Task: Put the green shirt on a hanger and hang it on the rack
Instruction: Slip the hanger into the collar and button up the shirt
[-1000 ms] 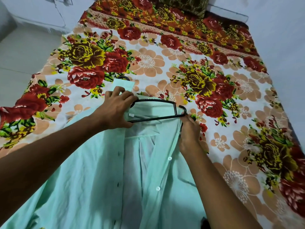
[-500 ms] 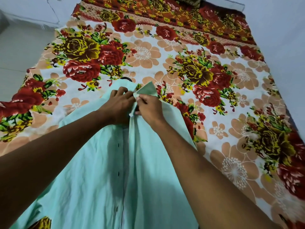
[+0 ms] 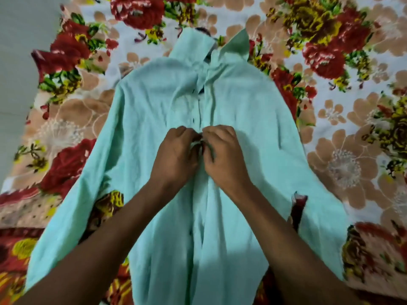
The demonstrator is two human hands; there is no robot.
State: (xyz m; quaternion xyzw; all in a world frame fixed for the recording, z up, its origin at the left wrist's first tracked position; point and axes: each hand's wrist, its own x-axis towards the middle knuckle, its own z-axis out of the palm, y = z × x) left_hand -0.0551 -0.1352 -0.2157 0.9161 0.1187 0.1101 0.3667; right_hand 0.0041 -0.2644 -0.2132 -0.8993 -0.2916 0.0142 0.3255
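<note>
Your left hand (image 3: 176, 154) and right hand (image 3: 222, 155) both pinch the green shirt (image 3: 253, 119) placket, hiding the button; only the hanger's hook tip (image 3: 201, 30) shows.

One green shirt (image 3: 167, 111), lying front-up. Two collar points at its top. Two sleeves, one along each side of the shirt. Two hands on the shirt's front seam: left hand (image 3: 176, 155), right hand (image 3: 224, 157). One floral bedsheet (image 3: 343, 137) under the shirt.
</note>
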